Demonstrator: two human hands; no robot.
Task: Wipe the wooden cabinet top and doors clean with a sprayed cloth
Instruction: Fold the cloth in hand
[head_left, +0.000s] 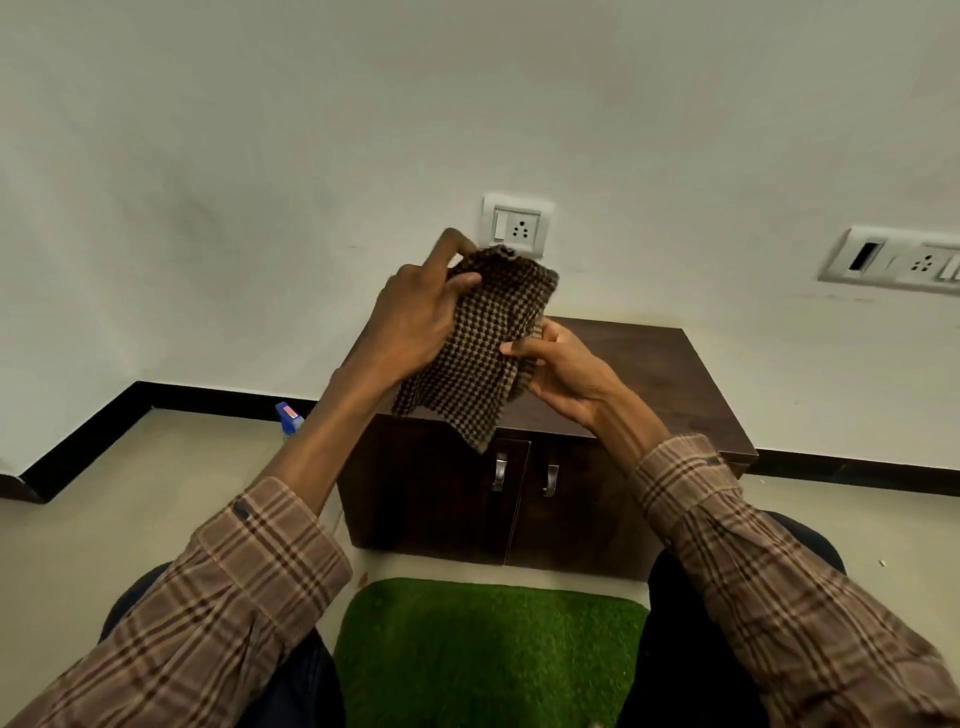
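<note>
Nearest to me lies a green mat (488, 649) on the floor, between my knees, with my checked sleeves reaching forward over it. Just beyond stands the dark wooden cabinet (660, 384), its two doors shut and two metal handles (524, 478) side by side at the middle seam. Its top looks bare as far as I can see.

Above its near left corner I hold the checked cloth (483, 353) in the air, touching nothing below. My left hand (415, 317) pinches the upper edge, fingers closed on the fabric; my right hand (566, 374) grips the lower right edge, thumb on top. The cloth hangs bunched between them, one corner drooping toward the doors.

I judge this step to be readying the cloth. To do it well I would fold it into a flat pad that fills one palm, loose corners tucked in so they do not drag.

Far left on the floor, by the wall, a blue-topped bottle (289, 415) peeks out behind my left forearm, probably the spray. Whether the cloth is already damp I cannot tell. A wall socket (517, 226) sits behind the cloth; keep spray away from it.
</note>
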